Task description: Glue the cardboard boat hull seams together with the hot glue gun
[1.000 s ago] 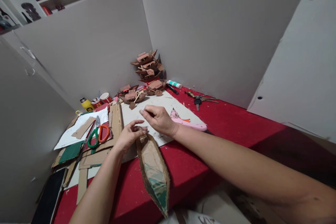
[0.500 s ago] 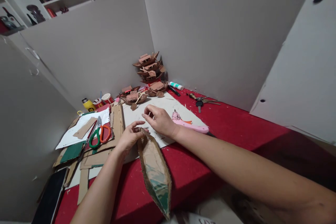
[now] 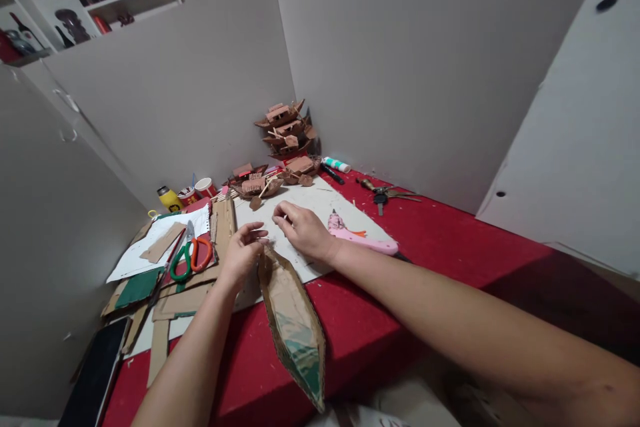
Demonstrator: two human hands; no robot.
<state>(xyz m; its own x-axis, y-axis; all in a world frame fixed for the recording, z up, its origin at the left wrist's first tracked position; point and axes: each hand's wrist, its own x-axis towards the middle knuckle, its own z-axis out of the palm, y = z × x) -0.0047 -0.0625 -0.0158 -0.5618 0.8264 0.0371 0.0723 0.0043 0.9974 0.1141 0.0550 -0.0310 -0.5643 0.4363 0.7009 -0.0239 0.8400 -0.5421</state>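
A cardboard boat hull [image 3: 293, 320], long and pointed at both ends with a green patch inside its near end, slants over the front edge of the table. My left hand [image 3: 243, 255] grips its far tip between the thumb and fingers, the other fingers loosely curled. Just right of that tip, my right hand [image 3: 303, 230] hovers above a white sheet [image 3: 315, 203] with thumb and forefinger pinched together. Whatever may be in that pinch is too small to make out. A pink glue gun [image 3: 367, 241] lies beside the right wrist.
Scissors [image 3: 191, 260] with green and orange handles rest on cardboard pieces [image 3: 183, 300] at left. Finished-looking model boats [image 3: 287, 130] are stacked in the back corner. Keys [image 3: 381, 200], a white-green tube [image 3: 337, 165], cups [image 3: 204, 187] and a dark phone-like slab [image 3: 95, 373] surround the work area.
My left hand and the hull's far tip have shifted slightly left, away from my right hand. The right hand stays nearly in place, its fingers still pinched.
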